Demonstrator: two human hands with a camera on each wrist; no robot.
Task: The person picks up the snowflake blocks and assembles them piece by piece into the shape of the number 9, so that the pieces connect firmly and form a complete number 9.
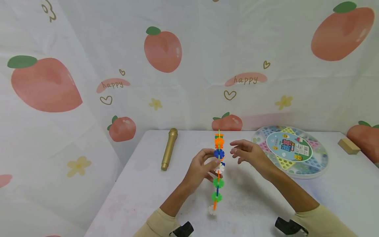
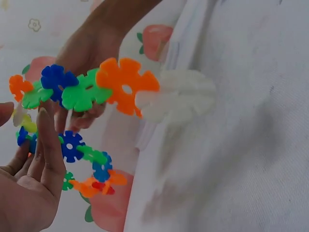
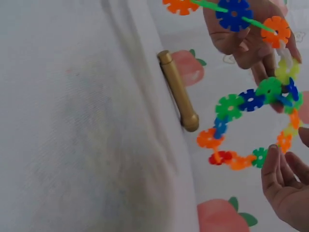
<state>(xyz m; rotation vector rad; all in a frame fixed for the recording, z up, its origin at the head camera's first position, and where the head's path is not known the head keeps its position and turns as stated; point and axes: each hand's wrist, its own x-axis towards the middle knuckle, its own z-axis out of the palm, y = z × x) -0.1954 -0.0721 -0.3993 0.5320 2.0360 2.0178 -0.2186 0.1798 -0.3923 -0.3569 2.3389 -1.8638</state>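
Many notched snowflake-shaped plastic discs in orange, blue, green, white, yellow and red are joined into a snowflake-disc chain [image 1: 218, 183]. Seen from the head, it stands edge-on as an upright line over the table. My left hand [image 1: 199, 169] holds it near the middle, between thumb and fingers. Both wrist views reveal a closed loop with a straight tail; a white disc [image 2: 176, 95] ends the tail. My right hand [image 1: 251, 154] is raised just right of the chain, fingers loosely bent, with a gap between them and the discs. In the right wrist view, its fingertips [image 3: 273, 153] appear beside the loop.
A gold microphone-shaped stick [image 1: 169, 149] lies at the table's back left. At the back right is a round game board [image 1: 321, 161] with a blue label. A wooden block [image 1: 349, 146] sits near the right edge. Behind the white table [image 1: 133, 197] hangs a peach-print cloth [image 1: 195, 65].
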